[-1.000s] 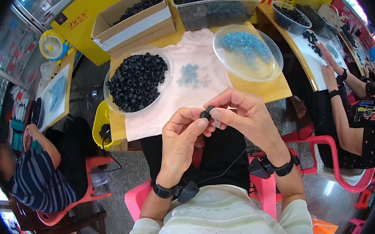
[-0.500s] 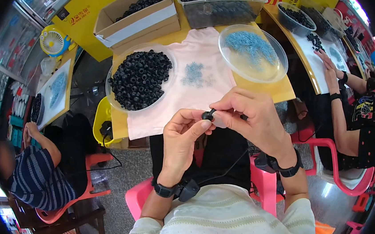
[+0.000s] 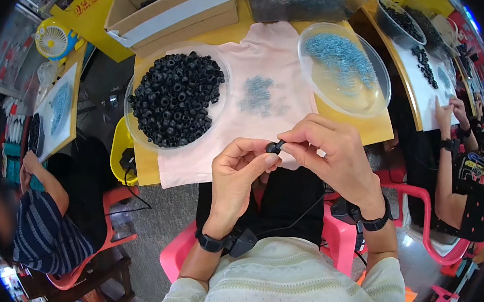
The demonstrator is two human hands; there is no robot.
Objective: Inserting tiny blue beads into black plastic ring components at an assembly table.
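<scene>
Above the near edge of a table, my left hand (image 3: 237, 171) pinches a small round black part (image 3: 274, 147) between thumb and fingertips. My right hand (image 3: 328, 152) grips the other side of that part, its thumb and index finger closed. Whether the black part is one piece or two is too small to tell. Just beyond my hands a pale pink cloth (image 3: 197, 165) covers the tabletop, with a small pile of tiny bluish bits (image 3: 258, 92) on it. A round clear tray (image 3: 129, 116) at the left is heaped with black parts (image 3: 177, 99).
A second clear tray (image 3: 385, 89) at the right holds more tiny bluish bits. At the back stand a cardboard box (image 3: 179, 21) and a clear bin (image 3: 309, 1), both with black parts. A yellow bucket (image 3: 118, 153) stands by the left table edge. Two people sit at side tables.
The view has shifted a little. My hands keep their pinch on the black part, which looks slightly turned. The person at the right has drawn their hands nearer.
</scene>
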